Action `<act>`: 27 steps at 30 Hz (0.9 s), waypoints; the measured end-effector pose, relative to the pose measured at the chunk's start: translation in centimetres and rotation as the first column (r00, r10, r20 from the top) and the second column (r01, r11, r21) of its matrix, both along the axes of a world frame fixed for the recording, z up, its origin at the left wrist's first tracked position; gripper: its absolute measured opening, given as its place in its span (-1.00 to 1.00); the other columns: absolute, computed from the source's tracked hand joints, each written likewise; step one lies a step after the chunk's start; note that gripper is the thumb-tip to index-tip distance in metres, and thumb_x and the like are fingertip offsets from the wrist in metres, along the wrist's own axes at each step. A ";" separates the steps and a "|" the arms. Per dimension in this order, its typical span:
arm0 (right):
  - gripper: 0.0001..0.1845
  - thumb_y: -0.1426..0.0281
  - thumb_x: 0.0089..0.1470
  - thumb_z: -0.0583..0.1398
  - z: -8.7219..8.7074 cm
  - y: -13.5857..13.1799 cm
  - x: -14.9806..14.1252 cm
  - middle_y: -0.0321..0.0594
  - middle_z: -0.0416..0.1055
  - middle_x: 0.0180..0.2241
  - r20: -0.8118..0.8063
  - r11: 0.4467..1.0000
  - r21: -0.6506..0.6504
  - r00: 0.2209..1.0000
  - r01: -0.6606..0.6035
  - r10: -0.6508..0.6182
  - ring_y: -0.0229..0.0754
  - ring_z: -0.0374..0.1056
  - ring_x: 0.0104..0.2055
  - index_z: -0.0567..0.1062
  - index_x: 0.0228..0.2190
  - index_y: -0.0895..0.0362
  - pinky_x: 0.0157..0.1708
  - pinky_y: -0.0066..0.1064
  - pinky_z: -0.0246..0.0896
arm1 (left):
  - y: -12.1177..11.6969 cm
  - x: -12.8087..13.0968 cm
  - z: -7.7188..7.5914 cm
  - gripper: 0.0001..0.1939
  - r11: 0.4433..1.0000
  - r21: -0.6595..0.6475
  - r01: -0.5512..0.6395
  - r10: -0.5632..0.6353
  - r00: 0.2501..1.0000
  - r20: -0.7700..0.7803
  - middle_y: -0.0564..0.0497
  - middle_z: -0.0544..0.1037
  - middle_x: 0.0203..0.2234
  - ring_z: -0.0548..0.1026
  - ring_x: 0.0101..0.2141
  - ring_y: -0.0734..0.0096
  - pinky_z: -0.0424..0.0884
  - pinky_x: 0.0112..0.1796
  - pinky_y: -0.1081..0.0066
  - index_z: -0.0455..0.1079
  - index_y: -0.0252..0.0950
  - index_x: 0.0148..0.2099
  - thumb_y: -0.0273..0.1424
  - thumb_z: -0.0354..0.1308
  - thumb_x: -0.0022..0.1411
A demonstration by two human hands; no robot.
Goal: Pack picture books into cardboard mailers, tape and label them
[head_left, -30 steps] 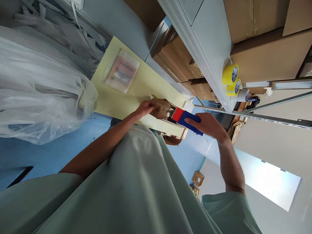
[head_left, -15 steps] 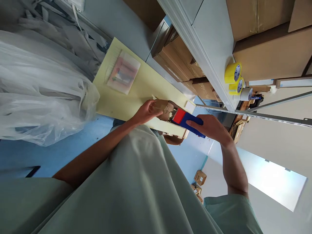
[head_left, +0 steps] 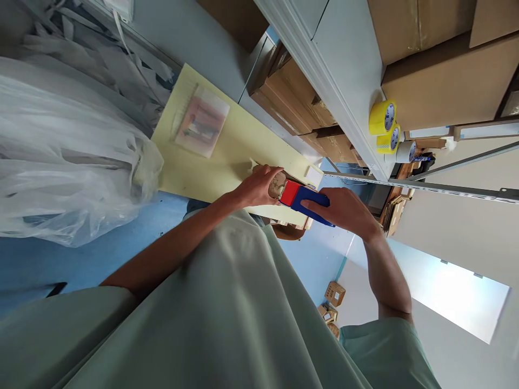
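Over the yellow counter's (head_left: 239, 135) front edge, a probably light, stiff blue-and-red object (head_left: 305, 195) is being gripped at its blue end by the right hand (head_left: 344, 209), brown packaging (head_left: 277, 185) being clasped by the left hand (head_left: 255, 189).

Blue-and-red tool (head_left: 299, 198), tilted, red end against brown box (head_left: 277, 185), over yellow tabletop (head_left: 235, 135)

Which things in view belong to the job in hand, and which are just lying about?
In use:
- red-and-blue object, right hand
- brown package, left hand
- pale yellow table

Likely just lying about:
- pinkish packet
- yellow tape rolls
- cardboard boxes
- plastic sheeting
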State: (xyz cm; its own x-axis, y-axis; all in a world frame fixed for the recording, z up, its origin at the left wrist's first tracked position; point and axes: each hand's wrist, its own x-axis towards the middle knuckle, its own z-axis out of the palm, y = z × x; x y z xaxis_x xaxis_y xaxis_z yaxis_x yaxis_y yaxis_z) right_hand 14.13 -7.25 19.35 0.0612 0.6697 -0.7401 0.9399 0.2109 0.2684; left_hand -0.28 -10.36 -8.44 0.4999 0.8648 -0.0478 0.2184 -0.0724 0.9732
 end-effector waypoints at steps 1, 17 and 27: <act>-0.33 -0.27 0.42 0.16 0.0 0.0 -0.1 -0.08 0.63 -0.33 -0.002 1.000 -0.001 1.000 -0.005 0.005 0.03 0.54 -0.27 0.64 -0.22 0.07 -0.35 -0.27 0.06 | 0.1 0.0 0.1 0.06 1.000 -0.001 0.002 -0.002 1.000 -0.014 -0.25 0.46 0.18 0.52 0.20 -0.22 0.51 0.20 0.02 0.28 -0.17 0.51 -0.25 0.63 0.02; -0.33 -0.27 0.42 0.16 0.0 -1.6 0.9 -0.07 0.63 -0.36 0.012 1.000 0.021 1.000 0.007 -0.007 0.04 0.57 -0.30 0.63 -0.27 0.05 -0.36 -0.28 0.09 | -0.4 0.8 0.7 -0.57 0.999 0.047 0.019 -0.007 0.972 -0.234 -0.25 0.49 0.09 0.53 0.12 -0.09 0.50 0.11 0.12 0.48 -0.20 0.29 -0.42 0.27 0.40; -0.35 -0.19 0.48 0.17 -2.6 -3.0 7.0 -0.16 0.62 -0.44 -0.002 0.965 -0.064 0.967 0.256 -0.256 -0.10 0.53 -0.40 0.52 -0.42 0.05 -0.37 -0.33 0.13 | -0.5 -0.9 0.4 -0.50 0.994 0.053 0.099 -0.080 0.955 -0.287 -0.12 0.59 0.11 0.58 0.14 -0.02 0.53 0.10 0.20 0.56 -0.06 0.31 -0.26 0.46 0.36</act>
State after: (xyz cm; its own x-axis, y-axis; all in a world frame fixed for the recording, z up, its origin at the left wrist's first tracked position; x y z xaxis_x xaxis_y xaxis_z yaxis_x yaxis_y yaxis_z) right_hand 21.08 -10.30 16.75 0.2165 0.5846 -0.7819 0.9675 -0.0211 0.2522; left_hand -1.22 -10.82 -8.01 0.5498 0.8229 -0.1436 0.4746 -0.1662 0.8644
